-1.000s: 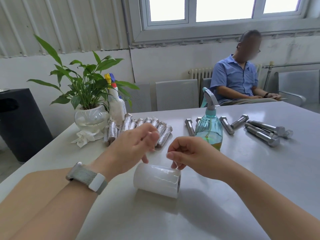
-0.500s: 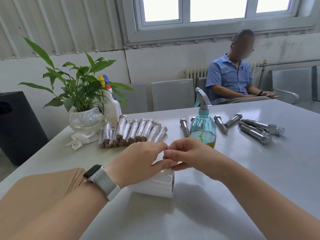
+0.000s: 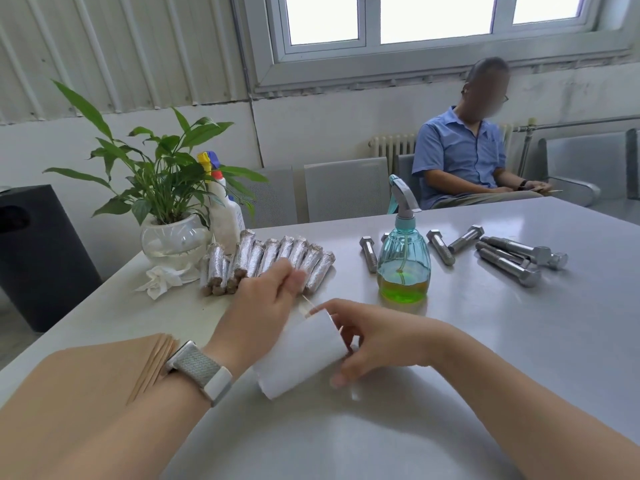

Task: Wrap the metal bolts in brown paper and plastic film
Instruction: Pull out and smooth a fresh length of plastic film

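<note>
Workroom interior, daylit from a high window (image 3: pixel 436 19).
Corrugated wall panelling (image 3: pixel 114 53) at left; white radiator (image 3: pixel 391 147) and grey chairs (image 3: pixel 346 188) behind a grey table (image 3: pixel 519 334); black bin (image 3: pixel 38 254) at far left.

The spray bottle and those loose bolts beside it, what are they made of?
Spray bottle: looks like clear teal-tinted plastic, glossy, since the green liquid shows through. Loose bolts: apparently bare steel, dull silver-grey with a soft sheen, hex heads, threaded shanks.

Seen from a single head-worn wide-angle camera, angled forward and down across a grey table (image 3: pixel 519 341), close over both forearms, facing a window (image 3: pixel 436 19) beyond.
</note>
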Demonstrator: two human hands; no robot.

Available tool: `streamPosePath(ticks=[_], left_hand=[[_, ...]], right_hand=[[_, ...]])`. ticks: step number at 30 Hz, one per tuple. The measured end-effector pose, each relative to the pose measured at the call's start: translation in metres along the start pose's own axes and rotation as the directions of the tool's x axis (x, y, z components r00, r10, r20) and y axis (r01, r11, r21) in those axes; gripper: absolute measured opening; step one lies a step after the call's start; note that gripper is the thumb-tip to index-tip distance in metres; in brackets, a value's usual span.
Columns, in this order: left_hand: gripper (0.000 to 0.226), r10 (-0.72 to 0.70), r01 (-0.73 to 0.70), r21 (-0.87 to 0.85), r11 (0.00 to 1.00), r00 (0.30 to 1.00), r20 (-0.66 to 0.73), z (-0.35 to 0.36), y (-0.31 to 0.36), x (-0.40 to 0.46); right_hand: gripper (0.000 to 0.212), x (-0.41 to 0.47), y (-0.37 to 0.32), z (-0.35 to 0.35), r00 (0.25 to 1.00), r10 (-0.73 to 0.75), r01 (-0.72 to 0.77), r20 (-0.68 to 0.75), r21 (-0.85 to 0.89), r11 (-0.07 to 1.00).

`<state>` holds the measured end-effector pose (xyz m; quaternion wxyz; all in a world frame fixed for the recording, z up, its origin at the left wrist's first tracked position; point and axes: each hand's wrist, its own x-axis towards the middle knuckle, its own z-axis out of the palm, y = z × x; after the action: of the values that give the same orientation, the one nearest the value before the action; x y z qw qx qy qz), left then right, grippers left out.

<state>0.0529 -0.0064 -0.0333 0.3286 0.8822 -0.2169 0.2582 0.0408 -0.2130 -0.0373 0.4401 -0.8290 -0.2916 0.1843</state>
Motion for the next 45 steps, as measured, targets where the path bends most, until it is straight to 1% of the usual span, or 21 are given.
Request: streamPosePath(ticks=[2,4,5,6,8,9,11,13,14,15,17,20,23,24,28,30,32,35,40,43,45], left_hand=[[0.036,-0.154,0.155,-0.001,0.988,0.976,-0.157,0.003,-0.007,-0.006],[0.037,-0.304,0.305,-0.049,0.951,0.902,-0.306,0.008,-0.012,-0.013],[0.037,-0.364,0.357,-0.087,0.930,0.861,-0.354,0.011,-0.013,-0.015],[0.037,-0.401,0.388,-0.113,0.914,0.835,-0.377,0.013,-0.012,-0.015],[0.037,-0.430,0.407,-0.146,0.902,0.811,-0.397,0.015,-0.010,-0.014],[0.038,-0.444,0.413,-0.169,0.895,0.794,-0.415,0.014,-0.010,-0.012],[0.040,-0.516,0.458,-0.240,0.856,0.731,-0.446,0.006,-0.018,-0.008],[0.045,-0.597,0.501,-0.326,0.802,0.668,-0.443,-0.003,-0.029,-0.005],[0.047,-0.622,0.504,-0.365,0.783,0.656,-0.427,-0.006,-0.033,-0.005],[0.047,-0.637,0.496,-0.407,0.768,0.658,-0.401,-0.008,-0.035,-0.006],[0.044,-0.650,0.475,-0.473,0.742,0.681,-0.336,-0.013,-0.038,-0.009],[0.042,-0.619,0.473,-0.472,0.744,0.755,-0.219,-0.020,-0.043,-0.019],[0.040,-0.591,0.476,-0.467,0.745,0.796,-0.132,-0.028,-0.047,-0.030],[0.040,-0.591,0.479,-0.466,0.744,0.797,-0.125,-0.030,-0.048,-0.032],[0.040,-0.615,0.505,-0.468,0.725,0.780,-0.112,-0.036,-0.053,-0.037],[0.037,-0.641,0.521,-0.488,0.700,0.760,-0.107,-0.038,-0.056,-0.038],[0.032,-0.666,0.536,-0.500,0.680,0.737,-0.115,-0.040,-0.059,-0.039],[0.031,-0.664,0.546,-0.464,0.697,0.736,-0.131,-0.039,-0.061,-0.039],[0.030,-0.656,0.601,-0.315,0.735,0.747,-0.106,-0.035,-0.066,-0.041],[0.030,-0.664,0.630,-0.240,0.739,0.741,-0.098,-0.034,-0.068,-0.042],[0.031,-0.672,0.654,-0.188,0.733,0.738,-0.056,-0.035,-0.068,-0.043]], right_hand=[[0.060,0.003,-0.004,0.013,0.998,-0.048,0.054,-0.045,0.131,0.990],[0.056,0.004,-0.008,0.025,0.993,-0.052,0.076,-0.103,0.248,0.966],[0.059,0.006,-0.010,0.030,0.989,-0.041,0.082,-0.142,0.293,0.953],[0.064,0.008,-0.011,0.035,0.984,-0.023,0.084,-0.177,0.346,0.934],[0.068,0.012,-0.015,0.040,0.973,0.025,0.094,-0.229,0.493,0.865],[0.068,0.014,-0.017,0.041,0.967,0.052,0.105,-0.250,0.573,0.813],[0.072,0.015,-0.019,0.036,0.944,0.108,0.148,-0.311,0.696,0.703],[0.073,0.013,-0.016,0.026,0.917,0.152,0.185,-0.368,0.732,0.655],[0.069,0.012,-0.014,0.022,0.914,0.160,0.180,-0.374,0.724,0.666],[0.063,0.010,-0.012,0.019,0.915,0.163,0.167,-0.369,0.713,0.681],[0.054,0.009,-0.008,0.015,0.918,0.187,0.144,-0.350,0.734,0.664],[0.056,0.010,0.000,0.010,0.908,0.233,0.135,-0.348,0.769,0.625],[0.061,0.011,0.000,0.009,0.913,0.244,0.093,-0.327,0.750,0.655],[0.063,0.011,-0.001,0.009,0.912,0.259,0.076,-0.317,0.754,0.653],[0.061,0.006,-0.001,-0.001,0.927,0.315,0.002,-0.203,0.843,0.538],[0.063,0.002,0.000,-0.007,0.936,0.304,-0.027,-0.176,0.827,0.562],[0.057,-0.001,0.002,-0.014,0.930,0.305,-0.020,-0.204,0.802,0.597],[0.056,-0.003,0.004,-0.019,0.914,0.322,-0.014,-0.246,0.775,0.632],[0.057,-0.012,0.000,-0.025,0.887,0.386,-0.068,-0.255,0.753,0.654],[0.050,-0.026,0.004,-0.035,0.880,0.438,-0.137,-0.186,0.783,0.607],[0.050,-0.039,0.008,-0.041,0.882,0.442,-0.175,-0.161,0.760,0.626]])
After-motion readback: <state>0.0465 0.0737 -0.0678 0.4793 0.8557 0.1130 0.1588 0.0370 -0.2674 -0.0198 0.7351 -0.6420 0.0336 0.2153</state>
